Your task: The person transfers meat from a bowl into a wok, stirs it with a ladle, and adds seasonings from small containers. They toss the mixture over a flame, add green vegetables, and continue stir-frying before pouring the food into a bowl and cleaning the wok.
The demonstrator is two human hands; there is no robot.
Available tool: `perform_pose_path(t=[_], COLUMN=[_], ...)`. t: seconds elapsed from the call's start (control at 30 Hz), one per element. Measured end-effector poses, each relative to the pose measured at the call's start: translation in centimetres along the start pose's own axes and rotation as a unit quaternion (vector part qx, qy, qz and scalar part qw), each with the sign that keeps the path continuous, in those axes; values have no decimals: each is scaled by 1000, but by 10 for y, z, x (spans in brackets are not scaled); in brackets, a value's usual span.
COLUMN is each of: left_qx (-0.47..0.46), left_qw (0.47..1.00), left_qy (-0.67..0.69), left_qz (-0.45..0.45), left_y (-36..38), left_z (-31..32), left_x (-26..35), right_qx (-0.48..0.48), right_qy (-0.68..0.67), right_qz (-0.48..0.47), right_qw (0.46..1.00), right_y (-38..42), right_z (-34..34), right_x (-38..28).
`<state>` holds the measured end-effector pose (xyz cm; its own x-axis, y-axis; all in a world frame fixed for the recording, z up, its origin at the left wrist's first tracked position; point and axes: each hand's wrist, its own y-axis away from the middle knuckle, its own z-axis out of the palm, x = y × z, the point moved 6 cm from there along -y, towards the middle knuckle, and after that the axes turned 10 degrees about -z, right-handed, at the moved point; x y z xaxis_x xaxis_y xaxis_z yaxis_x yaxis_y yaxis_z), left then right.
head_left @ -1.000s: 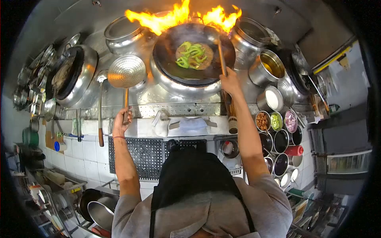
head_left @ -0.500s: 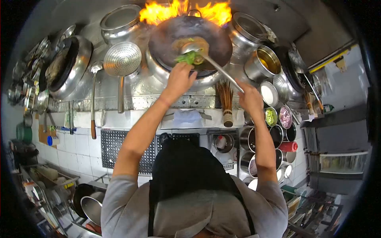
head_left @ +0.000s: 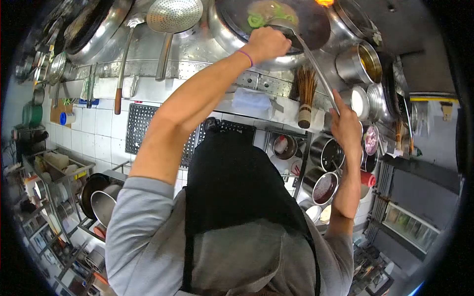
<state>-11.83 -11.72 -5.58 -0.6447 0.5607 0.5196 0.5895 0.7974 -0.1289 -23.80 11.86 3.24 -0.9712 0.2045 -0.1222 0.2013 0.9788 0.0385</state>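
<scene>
Strainer (head_left: 174,15) and brush (head_left: 306,96) beside wok (head_left: 316,29)

The wok (head_left: 276,19) is cut off by the top edge — its far rim and most of the flame are out of sight. The left hand (head_left: 266,43) covers the near rim, perhaps gripping a handle — impossible to tell. The ladle (head_left: 316,69) bowl blurs among green pieces.

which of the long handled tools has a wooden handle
The ladle lying left of the round strainer: its handle ends in a brown wooden grip. The strainer and the ladle in the right hand have bare metal handles.
</scene>
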Motion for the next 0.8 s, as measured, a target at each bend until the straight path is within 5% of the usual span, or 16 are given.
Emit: perform_pose_path(t=[0.1, 0.17, 0.2, 0.23, 0.37, 0.47, 0.57, 0.6, 0.7, 0.8], left_qx=[4, 79, 96, 95, 110, 46, -27, -6, 94, 93], left_qw=[999, 984, 987, 988, 992, 998, 999, 998, 995, 994], left_qy=[3, -4, -1, -1, 2, -3, -6, -32, 10, 15], left_qz=[34, 158, 128, 121, 68, 31, 39, 49, 31, 50], left_y=[29, 45, 34, 25, 15, 56, 100, 95, 54, 20], left_z=[-48, -76, -73, -69, -47, -22, -16, -23, -48, -48], left_x=[29, 54, 48, 43, 21, 12, 15, 19, 16, 14], right_qx=[8, -11, -65, -13, -1, 33, 87, 42, 46, 17], right_qy=[-62, -86, -72, -64, 14, 24, -7, 6, -45, -41], right_qz=[-67, -112, -42, -103, -27, 40, 5, 66, -10, -5], right_qw=[996, 990, 994, 993, 1000, 998, 996, 997, 998, 999], right_y=[13, 14, 7, -2, -56, -70, -47, -34, -5, 11], right_z=[-38, -60, -66, -63, -8, 10, -10, -25, -47, -60], right_x=[4, 11, 9, 11, 20, 15, 24, 20, 28, 26])
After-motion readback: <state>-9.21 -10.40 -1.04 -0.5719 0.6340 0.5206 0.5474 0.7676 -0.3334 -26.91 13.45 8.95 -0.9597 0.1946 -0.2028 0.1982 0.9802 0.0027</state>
